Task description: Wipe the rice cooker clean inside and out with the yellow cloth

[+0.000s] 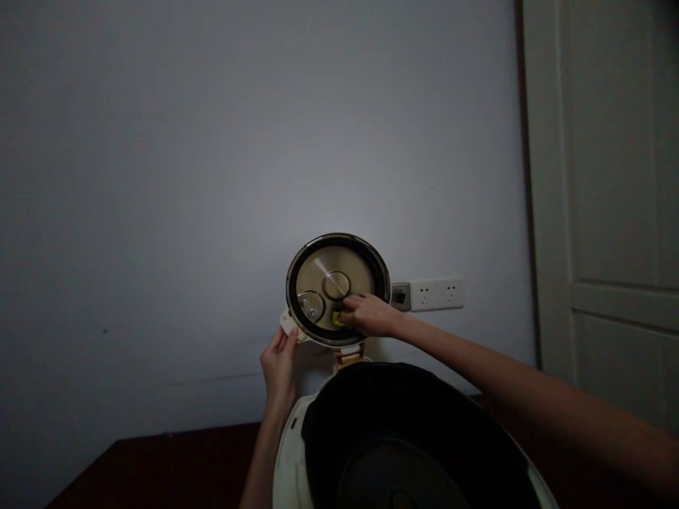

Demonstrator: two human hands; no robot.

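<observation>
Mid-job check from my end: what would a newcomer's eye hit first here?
Probably the shiny round lid, raised on its hinge mid-view before the pale wall. Next, the hands: the right hand holds something yellow low on the lid's inner face, and the left hand pinches the white tab at its lower left. Below, the wide dark pot fills the foreground.
</observation>
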